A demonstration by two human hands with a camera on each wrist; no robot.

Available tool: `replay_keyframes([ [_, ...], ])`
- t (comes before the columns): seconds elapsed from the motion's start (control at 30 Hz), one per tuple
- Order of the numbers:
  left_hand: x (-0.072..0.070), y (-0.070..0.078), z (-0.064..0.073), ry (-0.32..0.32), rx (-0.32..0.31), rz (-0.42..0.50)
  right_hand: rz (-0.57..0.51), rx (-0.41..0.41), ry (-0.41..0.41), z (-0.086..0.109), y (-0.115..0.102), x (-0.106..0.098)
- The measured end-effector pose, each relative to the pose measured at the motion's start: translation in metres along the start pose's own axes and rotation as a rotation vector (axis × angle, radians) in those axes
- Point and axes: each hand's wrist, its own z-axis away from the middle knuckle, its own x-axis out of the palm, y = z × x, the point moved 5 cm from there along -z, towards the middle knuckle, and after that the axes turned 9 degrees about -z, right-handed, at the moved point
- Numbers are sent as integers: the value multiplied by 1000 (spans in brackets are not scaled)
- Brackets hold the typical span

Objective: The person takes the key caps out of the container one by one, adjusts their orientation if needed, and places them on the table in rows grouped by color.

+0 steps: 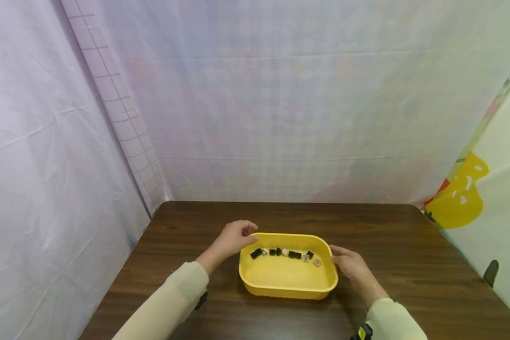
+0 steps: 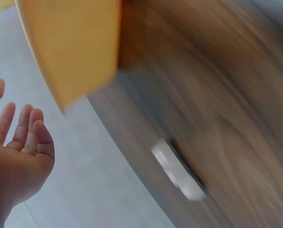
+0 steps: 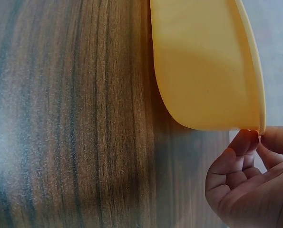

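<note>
A yellow plastic basin (image 1: 280, 276) with rounded corners stands on the table, and a row of small black and whitish square pieces (image 1: 294, 255) lies inside along its far side. My right hand (image 1: 352, 267) pinches the basin's rim at the right end; the right wrist view shows thumb and fingertips on the rim of the basin (image 3: 208, 71). At the far left corner, my left hand (image 1: 233, 238) is beside the rim with loosely bent fingers. In the left wrist view that hand (image 2: 22, 156) holds nothing and is apart from the basin (image 2: 74, 47).
The brown wood-grain table (image 1: 408, 264) extends around the basin. A blurred white oblong thing (image 2: 179, 171) lies on the table in the left wrist view. Pale curtains (image 1: 280, 118) hang behind the table and at its left; a patterned cloth (image 1: 501, 198) hangs at the right.
</note>
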Motion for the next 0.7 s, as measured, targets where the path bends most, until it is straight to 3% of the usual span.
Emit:
replay_keyframes([
  [0.23, 42, 37, -18, -125, 21, -1, -28, 9, 7, 0, 2, -1],
  [0.4, 73, 55, -29, -164, 77, -63, -102, 12, -2, 1, 3, 1],
  [0.57, 102, 67, -39, -184, 154, -167, -106, 5, -6, 1, 2, 2],
  [0.7, 118, 75, -43, -191, 242, -290, -108, 16, -6, 2, 3, 3],
])
